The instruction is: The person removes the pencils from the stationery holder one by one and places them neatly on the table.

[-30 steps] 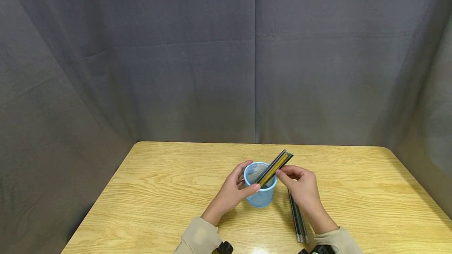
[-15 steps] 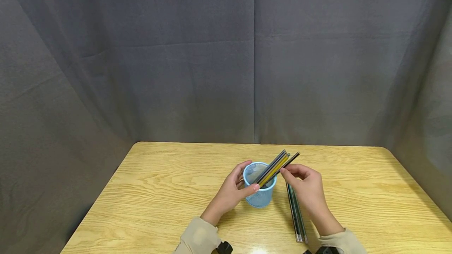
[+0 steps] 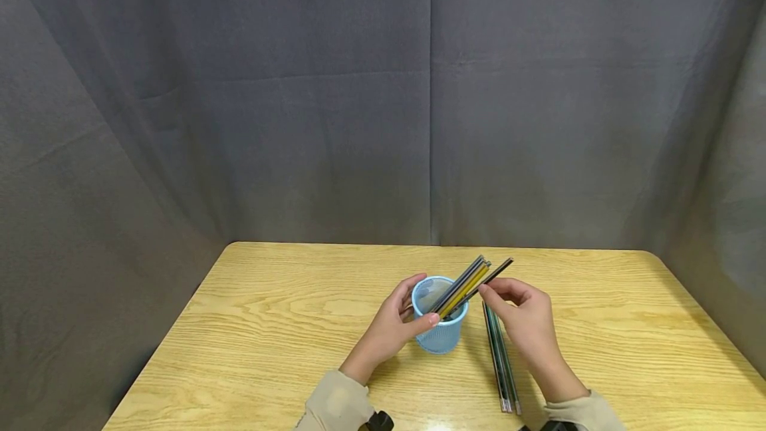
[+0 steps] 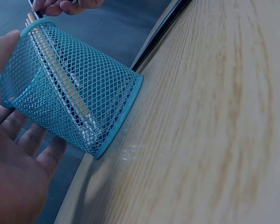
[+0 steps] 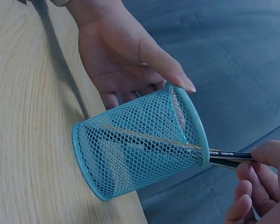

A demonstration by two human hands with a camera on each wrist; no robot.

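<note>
A light blue mesh pencil cup (image 3: 439, 339) stands upright on the table, and several pencils (image 3: 468, 282), one of them yellow, lean to the right inside it. My left hand (image 3: 391, 326) holds the cup from the left, its thumb at the near rim and its fingers round the far side. My right hand (image 3: 528, 316), to the right of the rim, pinches a dark pencil (image 3: 503, 267) between thumb and fingertips. That pencil's lower part is still within the cup, as the right wrist view shows through the mesh (image 5: 144, 144). White lettering marks its dark barrel (image 5: 231, 155).
Several dark and green pencils (image 3: 501, 364) lie together on the wooden table (image 3: 287, 324), right of the cup and close to my right forearm. Grey curtains (image 3: 335, 118) hang behind the table and at both sides.
My right hand has shifted slightly to the right, and the dark pencil in it has swung away from the bunch. My left hand and the cup stay nearly where they were.
</note>
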